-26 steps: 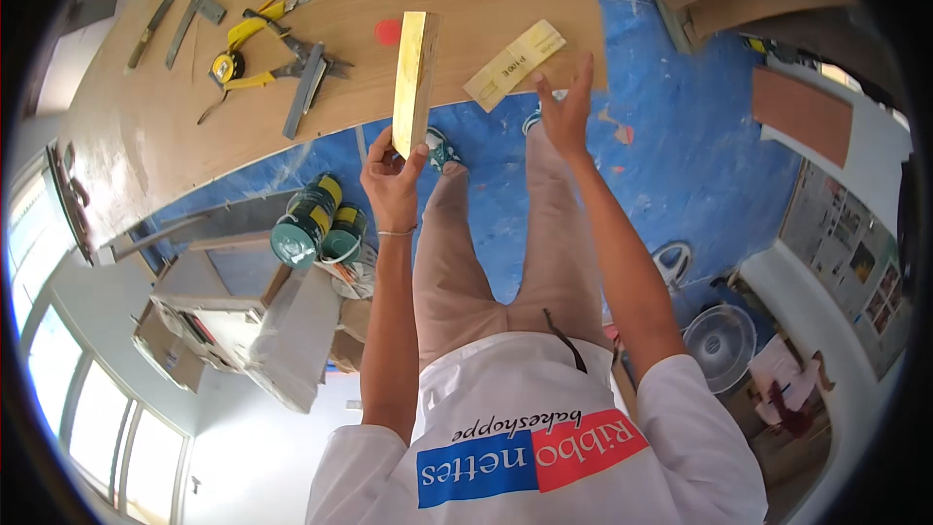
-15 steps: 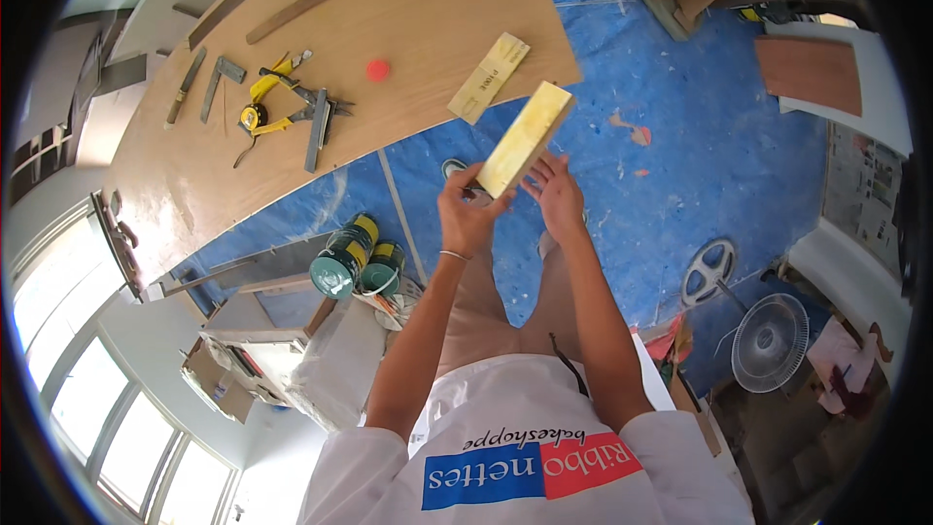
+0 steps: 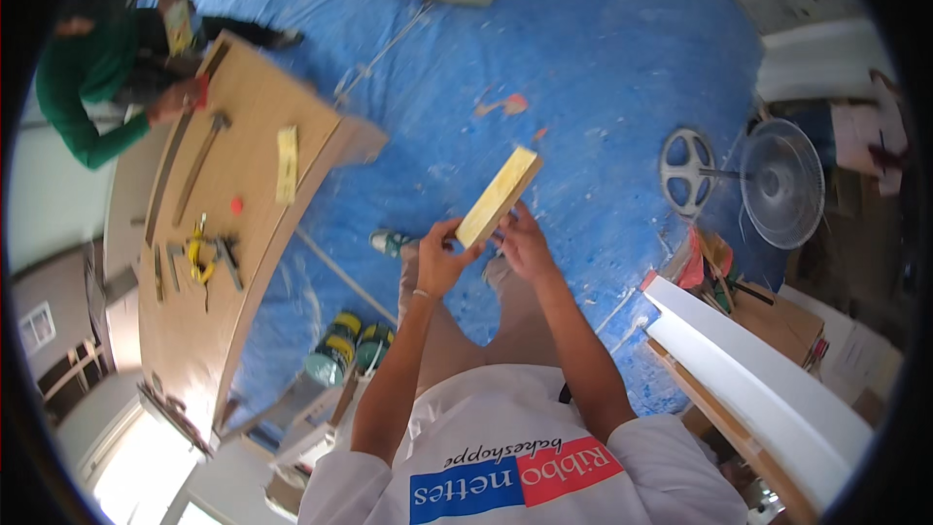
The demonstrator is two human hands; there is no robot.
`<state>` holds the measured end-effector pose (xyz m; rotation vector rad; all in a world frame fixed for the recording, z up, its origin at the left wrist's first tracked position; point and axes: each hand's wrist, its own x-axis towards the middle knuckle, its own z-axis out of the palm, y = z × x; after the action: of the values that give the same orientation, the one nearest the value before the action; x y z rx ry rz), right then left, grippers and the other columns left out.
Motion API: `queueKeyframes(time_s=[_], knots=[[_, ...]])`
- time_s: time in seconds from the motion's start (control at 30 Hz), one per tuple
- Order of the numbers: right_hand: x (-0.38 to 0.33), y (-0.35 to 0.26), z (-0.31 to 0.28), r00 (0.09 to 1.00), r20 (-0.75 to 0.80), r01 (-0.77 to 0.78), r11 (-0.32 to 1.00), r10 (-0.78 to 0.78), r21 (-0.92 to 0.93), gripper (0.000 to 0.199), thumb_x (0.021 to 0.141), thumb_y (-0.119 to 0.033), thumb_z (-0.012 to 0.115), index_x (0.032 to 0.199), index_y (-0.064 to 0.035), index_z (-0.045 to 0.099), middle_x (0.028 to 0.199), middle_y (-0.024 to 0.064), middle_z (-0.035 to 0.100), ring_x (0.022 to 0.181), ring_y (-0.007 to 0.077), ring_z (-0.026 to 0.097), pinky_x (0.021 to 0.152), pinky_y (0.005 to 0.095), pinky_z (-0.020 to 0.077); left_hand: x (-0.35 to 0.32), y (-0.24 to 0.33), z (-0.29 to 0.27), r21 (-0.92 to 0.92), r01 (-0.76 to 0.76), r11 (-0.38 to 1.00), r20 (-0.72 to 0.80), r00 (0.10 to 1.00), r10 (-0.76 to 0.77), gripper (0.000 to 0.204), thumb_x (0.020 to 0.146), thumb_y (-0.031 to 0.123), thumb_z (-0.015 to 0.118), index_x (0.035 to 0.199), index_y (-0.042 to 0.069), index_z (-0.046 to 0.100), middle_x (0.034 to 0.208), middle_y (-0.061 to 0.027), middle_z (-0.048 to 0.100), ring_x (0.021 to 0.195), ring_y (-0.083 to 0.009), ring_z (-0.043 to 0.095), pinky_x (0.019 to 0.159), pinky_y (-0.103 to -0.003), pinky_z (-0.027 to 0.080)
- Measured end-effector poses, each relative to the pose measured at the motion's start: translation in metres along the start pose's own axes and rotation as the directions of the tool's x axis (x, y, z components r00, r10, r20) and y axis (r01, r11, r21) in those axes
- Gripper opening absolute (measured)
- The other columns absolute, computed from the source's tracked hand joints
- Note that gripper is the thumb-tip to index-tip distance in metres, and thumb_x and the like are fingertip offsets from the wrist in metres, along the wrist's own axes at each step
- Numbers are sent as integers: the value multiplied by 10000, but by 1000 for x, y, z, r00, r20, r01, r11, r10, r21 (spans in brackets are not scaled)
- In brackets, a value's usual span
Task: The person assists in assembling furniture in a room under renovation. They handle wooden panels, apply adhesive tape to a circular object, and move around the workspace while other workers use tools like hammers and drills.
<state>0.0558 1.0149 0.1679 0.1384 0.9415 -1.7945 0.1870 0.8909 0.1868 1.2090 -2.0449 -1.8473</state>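
Note:
A pale yellowish wooden block (image 3: 498,196) is held tilted in front of my body, above the blue floor sheet. My left hand (image 3: 443,261) grips its lower end, with the thumb along the near edge. Against the block's right side are the bent fingers of my right hand (image 3: 526,245); their tips are partly hidden by it. On the workbench (image 3: 255,102) to the left lies a second pale wood piece (image 3: 287,165) with markings.
The bench also bears a hammer (image 3: 202,165), a red ball (image 3: 236,205), a yellow tape measure (image 3: 201,258) and other hand tools. Across it, a person in green (image 3: 97,102) holds something red. Paint cans (image 3: 333,348) stand below the bench; a fan (image 3: 780,183) stands right.
My view has swung to the right, so the bench now lies farther left and another person shows behind it. My right fingers have closed in on the block.

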Motion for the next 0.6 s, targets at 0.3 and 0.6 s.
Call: queueKeyframes(time_s=[0.3,0.6], knots=[[-106,-82,-134,960,-239,195,963,-149,185,587,868,-109,679,1370,-49,381,1242,114,548,1150,243,560,1001,400,464,-22,50,161,-73,28,997,422,907,5,599,741,172,821,1254,-2,565,969,-81,661,847,-135,632,738,-275,523],[-167,-191,-225,762,-564,468,873,-319,138,464,901,-139,655,1298,39,495,1196,116,605,1111,208,589,1002,360,478,11,27,153,71,294,953,220,927,-303,654,822,295,768,1330,15,465,1093,-120,589,868,-169,604,741,-303,518]])
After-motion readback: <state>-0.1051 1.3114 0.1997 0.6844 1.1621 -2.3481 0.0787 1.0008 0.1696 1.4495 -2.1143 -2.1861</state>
